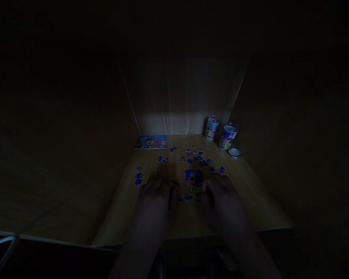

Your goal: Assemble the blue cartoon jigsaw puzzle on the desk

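Observation:
A partly assembled jigsaw puzzle (194, 179), with blue, pink and yellow parts, lies flat between my two hands. My left hand (155, 197) is on its left side, with thumb and index finger closed round a small dark puzzle piece (176, 183). At the puzzle's right edge is my right hand (222, 197), its fingers curled and the fingertips against or very near the edge. Dim light and the hand itself hide whatever may be in the right fingers. Loose puzzle pieces (189, 161) lie scattered just beyond the assembled part.
Several blue pieces (138, 176) lie in a column at the left. A printed picture card (152, 142) rests at the back left. Two cartoon-printed cans (211, 128) (228, 136) stand at the back right beside a round lid (235, 153). Wooden panels enclose the tabletop (119, 217).

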Demonstrator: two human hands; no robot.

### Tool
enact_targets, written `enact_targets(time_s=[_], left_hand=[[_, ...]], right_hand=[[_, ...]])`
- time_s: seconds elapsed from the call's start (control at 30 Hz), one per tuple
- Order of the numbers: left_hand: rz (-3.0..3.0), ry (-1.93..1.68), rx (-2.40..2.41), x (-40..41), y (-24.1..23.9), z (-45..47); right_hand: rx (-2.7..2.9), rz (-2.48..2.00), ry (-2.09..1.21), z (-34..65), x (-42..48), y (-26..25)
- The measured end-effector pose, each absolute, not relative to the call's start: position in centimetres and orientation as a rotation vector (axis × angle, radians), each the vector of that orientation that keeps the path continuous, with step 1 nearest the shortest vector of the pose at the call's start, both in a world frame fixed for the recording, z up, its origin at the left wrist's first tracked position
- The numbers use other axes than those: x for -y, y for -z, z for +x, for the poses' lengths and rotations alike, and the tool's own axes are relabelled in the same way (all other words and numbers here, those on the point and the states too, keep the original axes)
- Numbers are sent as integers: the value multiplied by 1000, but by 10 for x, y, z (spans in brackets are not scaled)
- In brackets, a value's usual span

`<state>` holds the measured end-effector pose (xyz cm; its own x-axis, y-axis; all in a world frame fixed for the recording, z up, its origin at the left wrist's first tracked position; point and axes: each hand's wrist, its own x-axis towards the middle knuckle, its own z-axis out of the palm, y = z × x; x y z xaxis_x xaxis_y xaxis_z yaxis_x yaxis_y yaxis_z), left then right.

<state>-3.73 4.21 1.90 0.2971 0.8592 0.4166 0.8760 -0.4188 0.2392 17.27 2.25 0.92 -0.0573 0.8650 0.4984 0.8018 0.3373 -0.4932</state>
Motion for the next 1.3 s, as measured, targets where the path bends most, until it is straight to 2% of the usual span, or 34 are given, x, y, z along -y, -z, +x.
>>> enact_targets(time_s=[0.87, 1.3], left_hand=[[-2607, 798, 1573, -38, -20, -37], [-2686, 677, 1453, -29, -21, -37]], right_hand=[[1894, -1480, -154, 172, -22, -10], [1899, -1502, -132, 172, -22, -9]])
